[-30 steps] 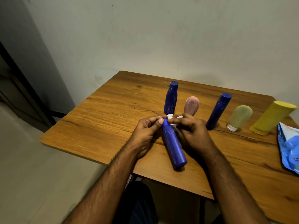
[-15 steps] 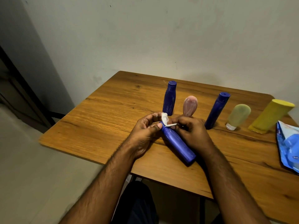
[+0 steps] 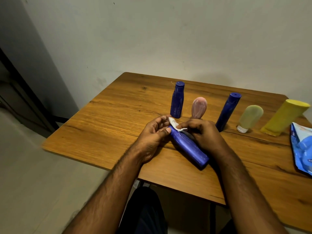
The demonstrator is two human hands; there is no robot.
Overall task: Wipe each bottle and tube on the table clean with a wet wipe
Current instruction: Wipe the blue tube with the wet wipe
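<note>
we've got the dark blue plastic bottle (image 3: pixel 189 146) tilted over the wooden tabletop (image 3: pixel 108 119), near-centre | left hand (image 3: pixel 152 139) fingers curled round its cap end | right hand (image 3: pixel 204 135) pinching the crumpled white wet wipe (image 3: pixel 174 124) there

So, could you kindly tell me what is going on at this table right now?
A person is cleaning a blue bottle held tilted over the wooden table. The left hand steadies its top end, and the right hand pinches a small white wet wipe against it. Five more containers stand in a row behind, with a blue wipe pack at the right edge.
</note>
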